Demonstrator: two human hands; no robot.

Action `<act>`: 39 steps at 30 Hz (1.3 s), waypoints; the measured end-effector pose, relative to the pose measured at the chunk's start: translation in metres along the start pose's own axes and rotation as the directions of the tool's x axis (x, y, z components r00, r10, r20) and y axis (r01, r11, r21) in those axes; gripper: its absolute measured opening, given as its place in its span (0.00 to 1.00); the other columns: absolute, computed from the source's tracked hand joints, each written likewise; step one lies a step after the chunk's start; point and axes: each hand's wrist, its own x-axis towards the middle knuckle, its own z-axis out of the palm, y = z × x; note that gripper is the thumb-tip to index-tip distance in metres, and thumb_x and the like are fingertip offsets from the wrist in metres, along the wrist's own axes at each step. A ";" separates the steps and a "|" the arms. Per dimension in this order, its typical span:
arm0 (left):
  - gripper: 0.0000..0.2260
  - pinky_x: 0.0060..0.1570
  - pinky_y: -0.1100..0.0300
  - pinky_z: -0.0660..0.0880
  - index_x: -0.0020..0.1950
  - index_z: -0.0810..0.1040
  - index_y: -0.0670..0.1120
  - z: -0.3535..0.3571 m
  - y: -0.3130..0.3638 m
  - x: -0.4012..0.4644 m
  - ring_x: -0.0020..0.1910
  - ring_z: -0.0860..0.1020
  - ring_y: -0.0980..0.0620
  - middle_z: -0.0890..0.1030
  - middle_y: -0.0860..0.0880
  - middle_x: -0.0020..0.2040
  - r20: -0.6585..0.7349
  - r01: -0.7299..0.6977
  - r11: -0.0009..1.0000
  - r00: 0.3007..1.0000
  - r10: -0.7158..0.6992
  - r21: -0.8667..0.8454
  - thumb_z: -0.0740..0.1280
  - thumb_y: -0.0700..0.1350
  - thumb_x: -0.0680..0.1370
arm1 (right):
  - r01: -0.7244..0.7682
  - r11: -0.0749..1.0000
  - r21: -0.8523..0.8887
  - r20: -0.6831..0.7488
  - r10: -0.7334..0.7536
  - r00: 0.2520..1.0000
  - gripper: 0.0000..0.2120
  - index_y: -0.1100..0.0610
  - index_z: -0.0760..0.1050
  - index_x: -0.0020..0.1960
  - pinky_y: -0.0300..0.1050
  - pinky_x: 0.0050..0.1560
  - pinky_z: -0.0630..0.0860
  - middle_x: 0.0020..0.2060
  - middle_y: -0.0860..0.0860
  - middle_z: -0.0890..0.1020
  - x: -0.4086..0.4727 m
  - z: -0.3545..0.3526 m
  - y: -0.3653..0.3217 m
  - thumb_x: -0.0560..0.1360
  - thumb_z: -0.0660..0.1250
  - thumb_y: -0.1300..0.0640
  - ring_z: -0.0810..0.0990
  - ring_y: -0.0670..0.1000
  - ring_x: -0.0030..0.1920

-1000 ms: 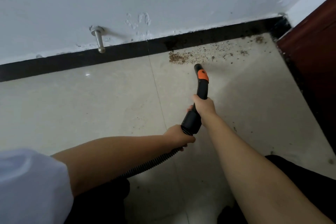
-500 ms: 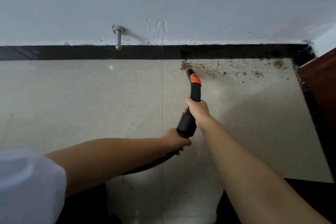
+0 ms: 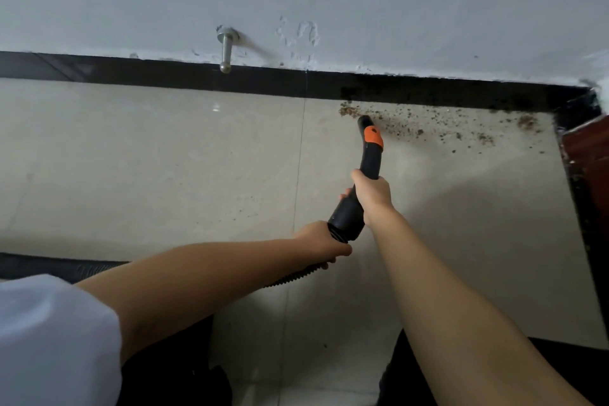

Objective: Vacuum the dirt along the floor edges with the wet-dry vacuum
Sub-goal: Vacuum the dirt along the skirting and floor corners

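Note:
A black vacuum nozzle (image 3: 370, 155) with an orange collar points at the floor edge, its tip touching the left end of a brown dirt strip (image 3: 428, 127) that runs along the black baseboard (image 3: 164, 79). My right hand (image 3: 370, 193) grips the nozzle's handle at mid-length. My left hand (image 3: 321, 242) holds the ribbed black hose (image 3: 290, 278) just behind the handle's wide cuff. A thicker clump of dirt (image 3: 347, 110) lies just left of the tip, and another clump (image 3: 527, 122) sits near the right corner.
A metal door stop (image 3: 225, 49) juts out of the white wall above the baseboard, left of the nozzle. A dark red door (image 3: 590, 155) stands at the right edge. Beige floor tiles (image 3: 148, 158) stretch to the left. A dark mat (image 3: 49, 269) lies under my left arm.
The nozzle has moved forward until its tip meets the dirt at the baseboard. My view has swung, so the baseboard now runs almost level.

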 end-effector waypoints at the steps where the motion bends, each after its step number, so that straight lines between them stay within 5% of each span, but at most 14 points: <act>1: 0.11 0.34 0.60 0.75 0.52 0.73 0.42 0.002 0.003 0.002 0.28 0.74 0.52 0.76 0.48 0.34 0.000 -0.001 1.000 1.000 0.001 0.000 0.68 0.43 0.73 | 0.000 1.000 0.000 -0.007 0.000 1.000 0.08 0.60 0.68 0.52 0.47 0.37 0.77 0.31 0.54 0.75 0.002 -0.004 -0.002 0.75 0.63 0.59 0.74 0.52 0.28; 21: 0.11 0.30 0.63 0.72 0.53 0.71 0.42 -0.001 0.001 0.003 0.28 0.72 0.52 0.74 0.47 0.34 -0.025 0.004 0.989 1.000 -0.008 -0.151 0.67 0.42 0.74 | 0.009 0.997 -0.076 0.114 -0.001 0.993 0.07 0.56 0.66 0.42 0.44 0.31 0.76 0.31 0.55 0.74 -0.003 0.013 -0.018 0.76 0.63 0.61 0.74 0.52 0.28; 39: 0.09 0.29 0.64 0.72 0.52 0.72 0.43 -0.019 0.027 0.023 0.27 0.73 0.53 0.76 0.49 0.33 0.005 -0.021 0.999 1.000 0.022 -0.041 0.67 0.42 0.73 | 0.011 1.000 0.012 -0.026 -0.010 1.000 0.10 0.61 0.67 0.55 0.42 0.28 0.74 0.31 0.54 0.74 0.017 0.006 -0.035 0.76 0.63 0.61 0.74 0.51 0.28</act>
